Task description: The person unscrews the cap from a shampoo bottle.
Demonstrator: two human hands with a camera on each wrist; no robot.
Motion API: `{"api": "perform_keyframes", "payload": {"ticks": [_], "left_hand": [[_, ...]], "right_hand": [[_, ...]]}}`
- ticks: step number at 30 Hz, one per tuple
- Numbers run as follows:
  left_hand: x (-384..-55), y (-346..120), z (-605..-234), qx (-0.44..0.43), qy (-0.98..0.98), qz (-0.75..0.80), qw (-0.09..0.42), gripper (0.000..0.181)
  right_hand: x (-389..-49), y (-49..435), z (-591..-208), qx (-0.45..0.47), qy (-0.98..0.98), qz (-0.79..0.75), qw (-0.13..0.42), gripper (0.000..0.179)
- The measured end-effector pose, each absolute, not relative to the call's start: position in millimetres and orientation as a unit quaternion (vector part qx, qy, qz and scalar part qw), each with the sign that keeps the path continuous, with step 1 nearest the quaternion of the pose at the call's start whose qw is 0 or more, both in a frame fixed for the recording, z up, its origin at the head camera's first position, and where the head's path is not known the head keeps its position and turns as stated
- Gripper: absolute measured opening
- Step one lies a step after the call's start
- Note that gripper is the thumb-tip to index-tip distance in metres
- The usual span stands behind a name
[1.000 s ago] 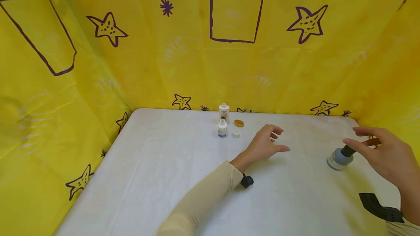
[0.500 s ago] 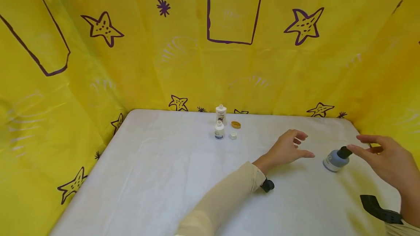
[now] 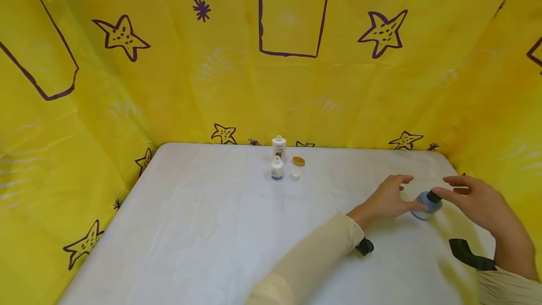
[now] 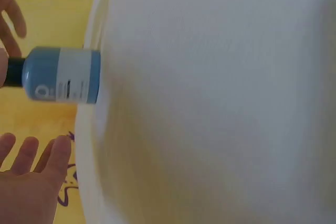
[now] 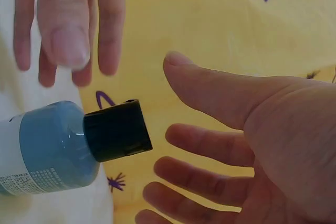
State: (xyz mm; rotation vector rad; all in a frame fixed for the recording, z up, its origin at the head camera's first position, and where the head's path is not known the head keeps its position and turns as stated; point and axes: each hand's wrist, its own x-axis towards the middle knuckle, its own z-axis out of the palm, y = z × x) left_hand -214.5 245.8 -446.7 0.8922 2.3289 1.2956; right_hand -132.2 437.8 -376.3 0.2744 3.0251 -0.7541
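Note:
A grey-blue bottle (image 3: 427, 204) with a white label and a black cap (image 5: 118, 131) stands at the right side of the white table. My left hand (image 3: 388, 200) is to its left, fingers and thumb spread, the thumb overlapping the bottle in the head view. On the other side my right hand (image 3: 480, 204) is held with its thumb and fingers apart. The right wrist view shows a gap between the right thumb (image 5: 210, 90) and the cap. Neither hand grips the bottle.
Farther back on the table (image 3: 203, 229) stand two white bottles without caps, one (image 3: 277, 170) in front of the other (image 3: 279, 145). Beside them lie a white cap (image 3: 295, 175) and a small orange-brown oval piece (image 3: 298, 161). Yellow cloth (image 3: 169, 84) hangs behind and along the sides.
My left hand has travelled right across the table up to the grey-blue bottle. My right hand stays close to the black cap. The view has shifted slightly to the right.

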Motion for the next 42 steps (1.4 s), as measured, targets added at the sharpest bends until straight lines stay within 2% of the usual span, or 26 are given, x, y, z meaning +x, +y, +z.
{"api": "perform_keyframes", "payload": {"ticks": [8, 16, 26, 36, 42], "left_hand": [[-205.0, 258.0, -453.7, 0.323, 0.826, 0.422, 0.187, 0.080], [-199.5, 260.7, -455.5, 0.315, 0.812, 0.448, 0.205, 0.073], [-198.6, 261.1, -455.0, 0.318, 0.810, 0.456, 0.185, 0.058], [-204.7, 255.1, -457.9, 0.321, 0.818, 0.451, 0.155, 0.052], [-212.0, 250.0, -463.7, 0.290, 0.810, 0.487, 0.150, 0.050]], "right_hand": [[-136.8, 436.3, -378.0, 0.054, 0.967, -0.244, 0.053, 0.072], [-135.5, 437.4, -379.6, 0.024, 0.967, -0.246, 0.060, 0.061], [-134.9, 435.0, -382.4, 0.019, 0.972, -0.232, 0.033, 0.050], [-139.9, 426.3, -386.4, 0.002, 0.973, -0.230, 0.009, 0.047], [-148.6, 412.6, -385.0, -0.015, 0.972, -0.235, -0.018, 0.043]]}}
